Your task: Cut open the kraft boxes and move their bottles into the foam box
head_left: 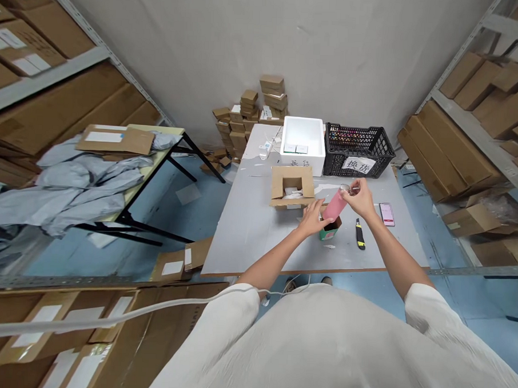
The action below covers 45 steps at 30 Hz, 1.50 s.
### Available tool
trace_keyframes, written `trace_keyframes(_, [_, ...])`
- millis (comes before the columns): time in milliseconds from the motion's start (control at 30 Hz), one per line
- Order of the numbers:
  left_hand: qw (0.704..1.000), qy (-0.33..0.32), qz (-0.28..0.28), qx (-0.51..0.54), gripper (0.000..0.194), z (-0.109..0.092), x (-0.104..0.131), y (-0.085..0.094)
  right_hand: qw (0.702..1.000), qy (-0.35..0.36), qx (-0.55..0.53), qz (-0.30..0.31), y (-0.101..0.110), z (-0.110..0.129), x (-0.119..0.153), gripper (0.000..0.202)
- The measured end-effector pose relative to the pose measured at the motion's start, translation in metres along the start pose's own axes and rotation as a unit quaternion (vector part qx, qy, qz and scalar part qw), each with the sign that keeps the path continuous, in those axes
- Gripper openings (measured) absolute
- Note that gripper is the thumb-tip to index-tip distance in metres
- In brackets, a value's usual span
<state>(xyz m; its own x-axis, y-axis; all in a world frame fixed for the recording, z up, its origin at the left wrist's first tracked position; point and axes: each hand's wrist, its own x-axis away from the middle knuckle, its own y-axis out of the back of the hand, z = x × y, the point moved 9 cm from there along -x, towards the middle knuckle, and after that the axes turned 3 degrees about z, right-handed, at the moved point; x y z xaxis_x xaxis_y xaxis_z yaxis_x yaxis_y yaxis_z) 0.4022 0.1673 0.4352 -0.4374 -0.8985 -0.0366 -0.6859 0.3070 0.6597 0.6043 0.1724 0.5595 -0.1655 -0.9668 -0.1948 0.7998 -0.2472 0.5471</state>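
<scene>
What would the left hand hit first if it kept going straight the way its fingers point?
The left hand points away and slightly right, its fingertips already at the pink bottle tilted in the small green box. It would likely meet that bottle first; depth is hard to judge.

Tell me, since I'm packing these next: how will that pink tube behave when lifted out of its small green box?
The pink tube looks rigid and cylindrical, so it would probably roll if laid on the table. The right hand manages its top end alone, suggesting it is light. The small green box is narrow and upright, likely tippy; the left hand rests against it.
</scene>
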Motion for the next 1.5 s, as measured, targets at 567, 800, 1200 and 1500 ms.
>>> trace_keyframes(567, [0.943,0.026,-0.021,0.331,0.068,0.006,-0.016,-0.003,0.946,-0.089,-0.236,0.203,-0.071,-0.055,0.011,0.06])
trace_keyframes(800, [0.973,0.035,-0.044,0.225,0.074,0.012,-0.016,0.004,0.944,-0.115,-0.263,0.161,-0.081,-0.064,0.022,0.073])
trace_keyframes(1200, [0.976,0.029,-0.028,0.214,0.081,0.007,-0.013,0.003,0.949,-0.147,-0.256,0.108,-0.081,-0.078,0.023,0.065])
trace_keyframes(1500, [0.956,0.017,-0.038,0.291,0.087,0.014,-0.016,0.001,0.95,-0.123,-0.258,0.126,-0.075,-0.069,0.027,0.063])
